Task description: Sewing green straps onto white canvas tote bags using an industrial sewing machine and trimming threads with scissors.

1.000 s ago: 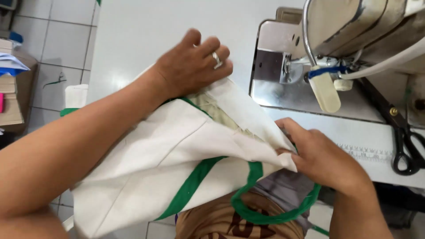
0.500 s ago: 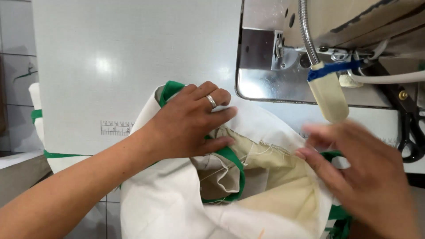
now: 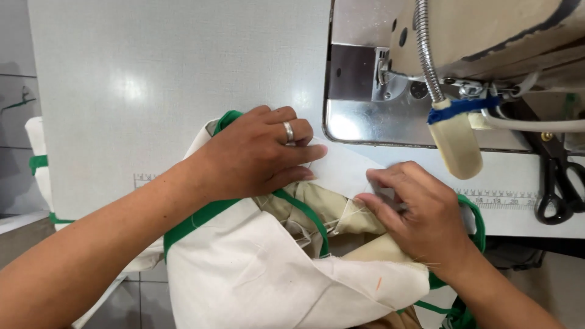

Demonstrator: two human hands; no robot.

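Observation:
A cream cloth bag (image 3: 262, 274) with green trim (image 3: 207, 213) lies at the front edge of a white sewing table (image 3: 152, 79). My left hand (image 3: 256, 155), with a ring on one finger, lies flat on the bag's upper edge and presses it to the table. My right hand (image 3: 420, 210) grips a fold of the cream cloth a little to the right, fingers curled over it. The bag's beige inside (image 3: 304, 204) shows between both hands. The sewing machine's metal plate (image 3: 378, 125) lies just beyond my hands.
The sewing machine (image 3: 487, 42) fills the upper right, with a flexible lamp arm and a cream lamp head (image 3: 457, 143) hanging over the table. Black scissors (image 3: 557, 183) lie at the far right. More cream cloth with green trim (image 3: 39, 164) hangs at the table's left edge.
The bag has been drawn up onto the table toward the machine. My left hand went from gripping it to lying flat on it, and my right hand came down onto the cloth.

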